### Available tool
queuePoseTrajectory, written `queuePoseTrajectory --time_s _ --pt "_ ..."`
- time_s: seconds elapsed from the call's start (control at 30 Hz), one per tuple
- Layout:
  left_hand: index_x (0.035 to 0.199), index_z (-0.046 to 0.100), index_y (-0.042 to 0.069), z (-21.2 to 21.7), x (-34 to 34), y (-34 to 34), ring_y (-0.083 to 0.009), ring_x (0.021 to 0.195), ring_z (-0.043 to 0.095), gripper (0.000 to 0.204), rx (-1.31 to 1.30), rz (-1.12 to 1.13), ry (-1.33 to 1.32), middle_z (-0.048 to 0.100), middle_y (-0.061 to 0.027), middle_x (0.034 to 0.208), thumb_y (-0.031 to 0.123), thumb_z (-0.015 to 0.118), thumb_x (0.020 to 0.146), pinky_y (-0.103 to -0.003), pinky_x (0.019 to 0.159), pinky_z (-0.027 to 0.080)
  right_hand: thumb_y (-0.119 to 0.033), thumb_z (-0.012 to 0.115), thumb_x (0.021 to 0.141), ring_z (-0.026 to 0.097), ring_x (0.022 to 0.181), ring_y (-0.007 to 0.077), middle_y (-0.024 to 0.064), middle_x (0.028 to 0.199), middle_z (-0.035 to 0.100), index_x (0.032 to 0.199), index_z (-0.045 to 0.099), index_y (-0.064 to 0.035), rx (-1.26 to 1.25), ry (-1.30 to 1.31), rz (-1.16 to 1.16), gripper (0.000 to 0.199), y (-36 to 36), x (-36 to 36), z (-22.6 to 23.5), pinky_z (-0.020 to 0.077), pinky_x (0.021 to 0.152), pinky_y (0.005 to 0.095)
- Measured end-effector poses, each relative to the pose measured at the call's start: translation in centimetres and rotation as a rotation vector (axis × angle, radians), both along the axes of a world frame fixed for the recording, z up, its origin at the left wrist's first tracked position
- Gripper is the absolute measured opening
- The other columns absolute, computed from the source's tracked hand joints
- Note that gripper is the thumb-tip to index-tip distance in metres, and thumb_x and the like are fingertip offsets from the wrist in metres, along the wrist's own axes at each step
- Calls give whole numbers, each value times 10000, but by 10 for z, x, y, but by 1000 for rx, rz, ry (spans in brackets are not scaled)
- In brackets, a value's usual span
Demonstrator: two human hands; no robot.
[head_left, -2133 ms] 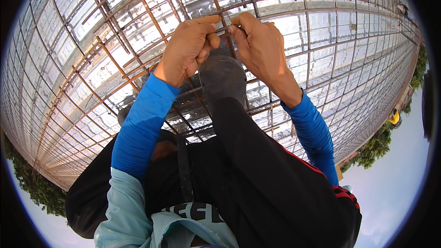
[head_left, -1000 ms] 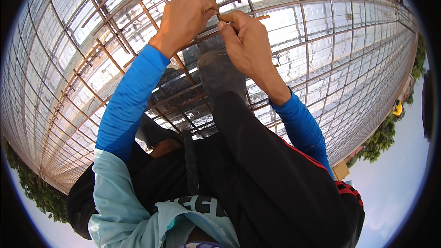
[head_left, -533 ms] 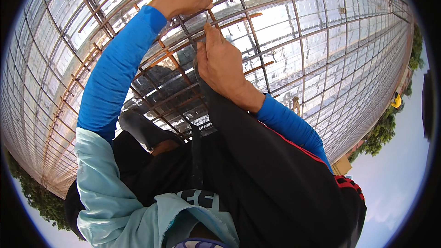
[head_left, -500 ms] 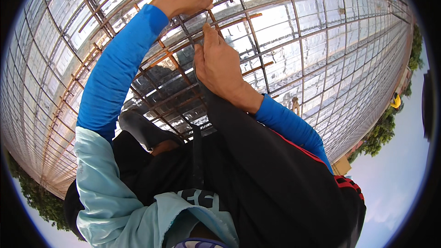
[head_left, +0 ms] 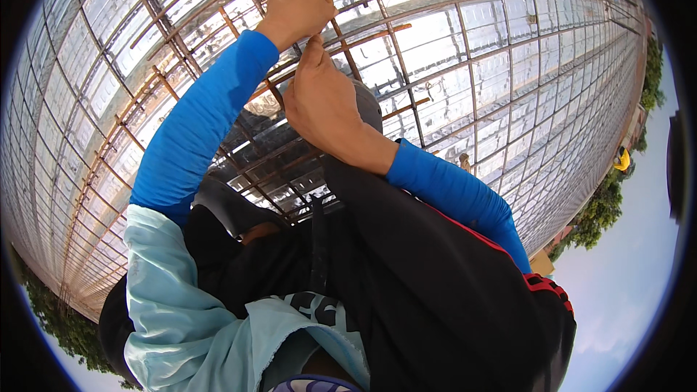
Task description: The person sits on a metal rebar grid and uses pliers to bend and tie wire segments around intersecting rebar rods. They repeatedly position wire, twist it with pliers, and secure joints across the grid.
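My left hand [head_left: 299, 3] is closed in a fist over the rebar mesh [head_left: 475, 62], its fingers turned away from view. Just below it, my right hand [head_left: 327, 101] is closed, with thumb and index finger pressed together and pointing up at the left hand. The two hands nearly touch at a crossing of the bars. Whatever either hand grips is hidden behind the fingers. A short rusty bar end [head_left: 396, 30] lies across the mesh to the right of the hands.
Shiny ribbed metal decking [head_left: 428, 43] lies under the mesh. My dark boot [head_left: 232, 207] stands on the bars at left; another boot toe [head_left: 369, 105] shows behind my right hand. Far right are a person in yellow [head_left: 622, 160] and trees [head_left: 599, 210].
My right hand has moved left and up, closer to the left hand. My left hand has dropped slightly and turned. The thin wire seen between them is hidden now.
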State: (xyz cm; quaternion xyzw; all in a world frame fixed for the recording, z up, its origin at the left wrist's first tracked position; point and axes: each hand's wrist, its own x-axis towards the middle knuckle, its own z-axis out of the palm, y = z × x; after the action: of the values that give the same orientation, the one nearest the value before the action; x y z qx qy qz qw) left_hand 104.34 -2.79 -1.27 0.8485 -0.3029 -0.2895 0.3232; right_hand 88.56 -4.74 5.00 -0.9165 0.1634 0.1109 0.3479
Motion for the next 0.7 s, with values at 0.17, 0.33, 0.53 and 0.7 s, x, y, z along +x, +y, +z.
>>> queuePoseTrajectory --time_s 0.17,0.33,0.53,0.7 --pt "822 757 -26 4 -15 -3 -454 828 736 148 -13 67 26 737 -271 845 112 716 791 -489 794 613 -45 640 855 665 871 516 387 1085 585 1285 336 249 66 1 -61 603 -1 0 3 562 740 552" --pt "827 752 -42 11 -20 2 -428 819 741 113 -51 54 -24 733 -265 837 32 729 746 -471 776 610 -55 671 840 670 861 526 397 1076 564 1267 316 233 128 -13 -31 626 0 1 -1 578 719 548" --pt "875 798 -15 11 -22 5 -366 802 753 133 -105 76 144 758 -220 840 37 701 800 -440 758 609 -64 577 893 639 852 535 345 980 617 1075 505 139 269 -48 -112 281 -15 -4 1 498 735 582" --pt "924 818 3 6 -25 20 -310 779 763 160 -165 137 155 779 -201 884 89 713 840 -424 753 608 -65 620 896 728 804 434 243 804 721 1006 742 57 108 -60 -27 206 -90 10 29 576 760 494"
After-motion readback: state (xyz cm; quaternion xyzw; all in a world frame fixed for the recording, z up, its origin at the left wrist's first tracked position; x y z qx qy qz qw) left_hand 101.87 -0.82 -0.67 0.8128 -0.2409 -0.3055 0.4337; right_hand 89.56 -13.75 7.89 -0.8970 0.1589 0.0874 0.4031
